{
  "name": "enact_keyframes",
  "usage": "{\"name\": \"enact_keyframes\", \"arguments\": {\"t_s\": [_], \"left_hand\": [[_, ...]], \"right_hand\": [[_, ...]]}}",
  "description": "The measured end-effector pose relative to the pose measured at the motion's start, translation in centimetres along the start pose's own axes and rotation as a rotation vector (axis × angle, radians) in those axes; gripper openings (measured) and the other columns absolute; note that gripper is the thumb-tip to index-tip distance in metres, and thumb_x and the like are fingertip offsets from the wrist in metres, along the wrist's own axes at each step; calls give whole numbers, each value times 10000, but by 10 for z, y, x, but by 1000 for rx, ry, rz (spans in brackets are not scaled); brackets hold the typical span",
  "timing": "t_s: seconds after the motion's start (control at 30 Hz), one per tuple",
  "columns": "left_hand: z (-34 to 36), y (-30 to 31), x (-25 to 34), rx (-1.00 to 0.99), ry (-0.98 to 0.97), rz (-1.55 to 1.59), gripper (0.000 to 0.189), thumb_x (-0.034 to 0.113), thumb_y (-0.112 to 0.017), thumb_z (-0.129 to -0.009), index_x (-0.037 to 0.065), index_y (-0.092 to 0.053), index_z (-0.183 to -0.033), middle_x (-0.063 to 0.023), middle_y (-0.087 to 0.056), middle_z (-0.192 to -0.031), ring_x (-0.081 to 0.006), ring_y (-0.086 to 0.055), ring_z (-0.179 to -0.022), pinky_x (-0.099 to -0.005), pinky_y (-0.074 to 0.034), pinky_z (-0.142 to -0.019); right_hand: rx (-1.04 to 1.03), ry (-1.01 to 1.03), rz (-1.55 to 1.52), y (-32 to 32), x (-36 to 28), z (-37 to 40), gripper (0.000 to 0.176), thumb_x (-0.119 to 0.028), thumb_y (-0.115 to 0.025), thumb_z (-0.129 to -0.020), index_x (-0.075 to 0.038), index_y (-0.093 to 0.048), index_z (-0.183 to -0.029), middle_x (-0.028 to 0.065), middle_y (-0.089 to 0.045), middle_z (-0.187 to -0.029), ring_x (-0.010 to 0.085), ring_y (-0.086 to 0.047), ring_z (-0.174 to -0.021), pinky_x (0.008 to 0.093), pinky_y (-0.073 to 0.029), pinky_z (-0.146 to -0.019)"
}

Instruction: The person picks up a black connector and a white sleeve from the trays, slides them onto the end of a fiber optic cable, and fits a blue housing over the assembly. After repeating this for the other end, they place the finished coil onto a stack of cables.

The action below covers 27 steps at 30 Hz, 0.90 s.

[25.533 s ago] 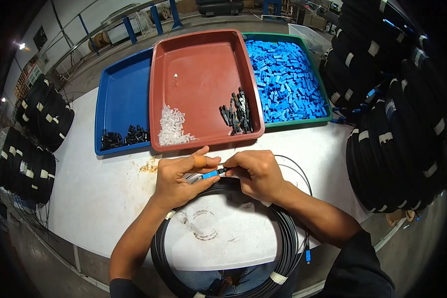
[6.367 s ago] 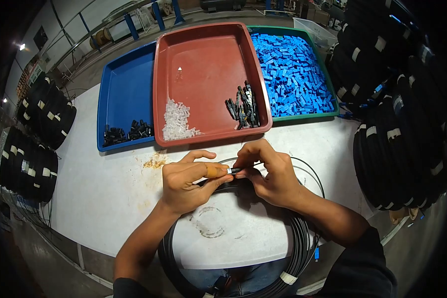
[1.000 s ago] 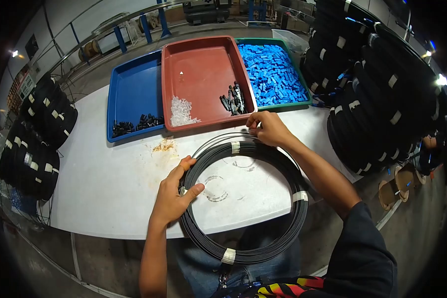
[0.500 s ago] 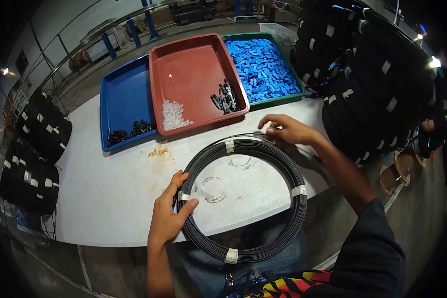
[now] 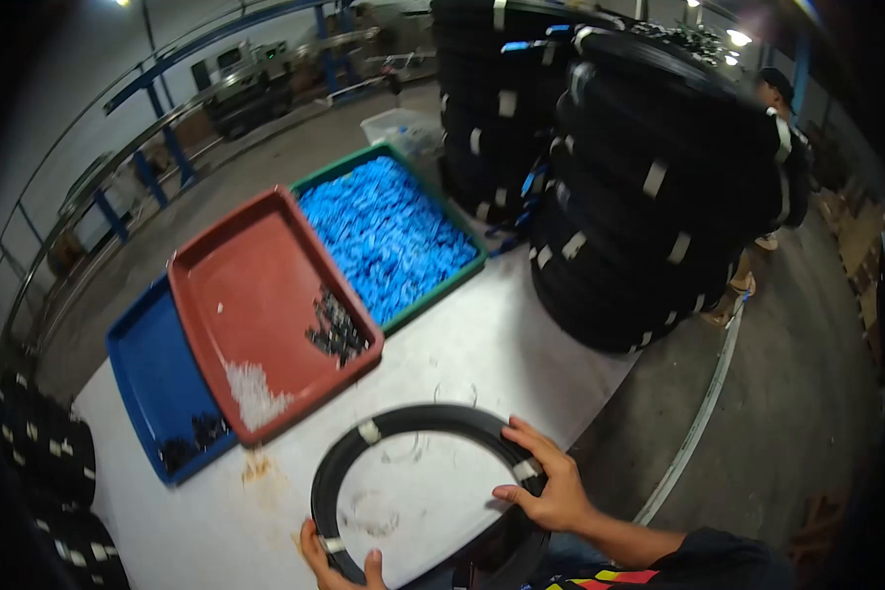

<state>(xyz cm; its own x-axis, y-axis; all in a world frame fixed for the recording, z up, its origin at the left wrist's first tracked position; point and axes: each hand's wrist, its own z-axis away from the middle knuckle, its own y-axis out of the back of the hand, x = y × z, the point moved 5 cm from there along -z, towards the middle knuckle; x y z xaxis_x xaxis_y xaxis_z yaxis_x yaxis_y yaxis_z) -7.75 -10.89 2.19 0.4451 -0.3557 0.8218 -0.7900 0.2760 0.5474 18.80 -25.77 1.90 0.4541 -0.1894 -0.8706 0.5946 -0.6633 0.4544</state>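
A black cable coil [image 5: 433, 419], bound with pale tape bands, lies at the table's near edge, its lower part partly hidden below the frame. My left hand [image 5: 336, 568] grips its lower left side, close to a tape band; most of that hand is cut off by the frame's bottom. On the right side, my right hand [image 5: 553, 489] is closed around the ring beside another tape band [image 5: 528, 469], thumb on the inner side and fingers on the outer.
On the white table [image 5: 472, 339] stand a blue tray [image 5: 152, 344] with black pieces, a red tray [image 5: 256, 261] with clear and dark pieces, and a green tray [image 5: 433, 288] full of blue pieces. Tall coil stacks [image 5: 649, 226] rise at right, more coils [image 5: 49, 442] at left. A person [image 5: 779, 93] is behind.
My right hand has gone from the loose cable end at the coil's top to its right side and grips it. The camera view has turned right.
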Motion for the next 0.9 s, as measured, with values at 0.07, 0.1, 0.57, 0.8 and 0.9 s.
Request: {"name": "enact_keyframes", "arguments": {"t_s": [0.07,0.1,0.57,0.8,0.9], "left_hand": [[2,-6,5,103,132,162,966,-74,-754,-753,6,-275,-1588,-237,-351,-1613,-352,-337,-1497,-427,-209,-1242],[3,-3,4,101,181,148,947,-112,-726,-737,4,-308,-1579,-241,-360,-1605,-352,-334,-1496,-427,-208,-1241],[-87,84,200,-56,350,331,882,-215,-548,-669,-72,-391,-1525,-215,-467,-1521,-313,-456,-1401,-388,-331,-1184],[-186,57,410,-240,-376,658,835,-162,-515,-733,-97,-331,-1545,-243,-455,-1518,-300,-483,-1384,-401,-347,-1169],[-215,7,469,-357,-354,708,795,-162,-496,-743,-122,-351,-1524,-235,-446,-1537,-302,-452,-1414,-377,-292,-1201]], "right_hand": [[40,-122,-76,-2,1,-5,745,-109,-820,-769,-47,-535,-1455,213,-521,-1505,355,-509,-1391,395,-389,-1161],[41,-140,-27,-2,-2,-7,705,-43,-774,-771,-45,-554,-1441,201,-537,-1496,342,-528,-1380,382,-399,-1158],[354,-125,-103,132,-205,-46,525,39,-737,-799,18,-655,-1317,214,-605,-1425,298,-552,-1364,393,-395,-1156],[749,104,-90,304,-311,-95,568,103,-673,-797,91,-595,-1359,217,-598,-1428,270,-551,-1354,355,-396,-1148],[837,122,-138,367,-294,-117,599,165,-667,-771,111,-580,-1362,222,-594,-1425,253,-563,-1333,342,-415,-1136]]}}
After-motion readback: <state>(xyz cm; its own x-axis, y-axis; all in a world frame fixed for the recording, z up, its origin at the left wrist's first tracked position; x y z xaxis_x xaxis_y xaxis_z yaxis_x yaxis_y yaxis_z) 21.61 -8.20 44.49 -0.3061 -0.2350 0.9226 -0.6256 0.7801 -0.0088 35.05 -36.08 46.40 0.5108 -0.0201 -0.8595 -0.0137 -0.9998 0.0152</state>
